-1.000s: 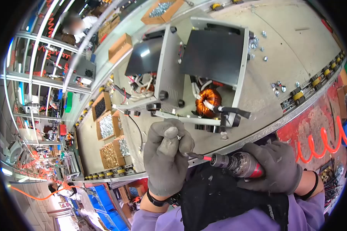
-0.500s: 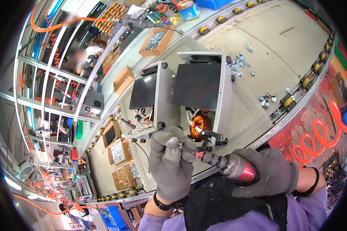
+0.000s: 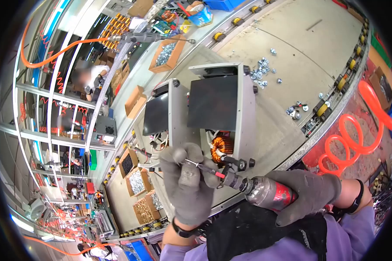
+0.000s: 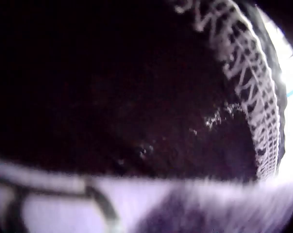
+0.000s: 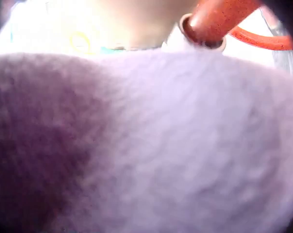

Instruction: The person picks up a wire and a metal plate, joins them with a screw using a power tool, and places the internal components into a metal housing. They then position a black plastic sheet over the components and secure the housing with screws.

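In the head view, the gloved right hand (image 3: pixel 307 193) grips a power screwdriver (image 3: pixel 265 192) with a red and dark body, its bit pointing left. The gloved left hand (image 3: pixel 188 185) has curled fingers and pinches a small screw (image 3: pixel 192 163) beside the bit tip. Just beyond the hands stand two grey metal housings with dark panels (image 3: pixel 212 104); a copper-wound coil (image 3: pixel 221 148) shows in the nearer opening of the right one. Sleeve cloth and dark fabric fill most of both wrist views, which hide the hands.
Boxes of screws (image 3: pixel 137 182) stand at the left of the bench. Loose bolts (image 3: pixel 261 71) lie right of the housings. A roller track (image 3: pixel 322 108) runs along the right edge, and a coiled red hose (image 3: pixel 344 143) hangs nearby. Another person is visible at the upper left.
The head view has shifted, so the housings appear further left and lower. The screwdriver bit now lies across the left hand's fingers, closer to the small screw.
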`<action>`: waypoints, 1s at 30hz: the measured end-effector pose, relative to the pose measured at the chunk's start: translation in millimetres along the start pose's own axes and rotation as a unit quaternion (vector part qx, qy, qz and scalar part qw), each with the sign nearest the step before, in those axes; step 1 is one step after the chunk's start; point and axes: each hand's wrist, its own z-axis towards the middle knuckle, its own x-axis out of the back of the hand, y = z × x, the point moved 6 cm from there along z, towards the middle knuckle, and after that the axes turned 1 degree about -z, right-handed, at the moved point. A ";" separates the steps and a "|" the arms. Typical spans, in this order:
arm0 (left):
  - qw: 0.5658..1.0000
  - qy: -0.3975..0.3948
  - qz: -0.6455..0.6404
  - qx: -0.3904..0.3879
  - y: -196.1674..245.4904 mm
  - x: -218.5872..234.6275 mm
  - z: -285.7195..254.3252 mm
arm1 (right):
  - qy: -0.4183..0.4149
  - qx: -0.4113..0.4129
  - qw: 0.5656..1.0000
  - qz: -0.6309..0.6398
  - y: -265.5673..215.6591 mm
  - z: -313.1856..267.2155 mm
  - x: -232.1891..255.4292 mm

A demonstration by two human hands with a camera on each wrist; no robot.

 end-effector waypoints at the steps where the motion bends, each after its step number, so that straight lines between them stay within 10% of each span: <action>1: 0.999 -0.027 0.016 0.020 0.6 -0.3 6.1 | 0.006 -0.003 1.000 0.007 0.4 -3.9 5.0; 4: 0.945 -0.183 0.268 -0.037 4.8 -0.8 40.2 | 0.109 0.035 0.993 -0.009 1.6 -24.5 28.6; 6: 0.782 -0.324 0.522 -0.105 9.0 -21.0 55.3 | 0.224 -0.007 0.972 -0.074 -1.6 -49.5 52.7; 7: 0.780 -0.334 0.519 -0.101 8.1 -26.2 63.3 | 0.278 -0.039 0.955 -0.101 -1.4 -58.7 62.1; 9: 0.586 -0.412 0.673 -0.180 -4.9 -39.3 68.2 | 0.297 -0.052 0.942 -0.149 15.5 -65.8 72.1; 13: 0.450 -0.492 0.707 -0.234 -50.7 -58.0 74.6 | 0.303 -0.078 0.915 -0.255 32.2 -68.1 79.0; 30: 0.469 -0.474 0.639 -0.383 -68.4 -58.7 85.7 | 0.242 -0.049 0.928 -0.279 39.2 -48.8 86.2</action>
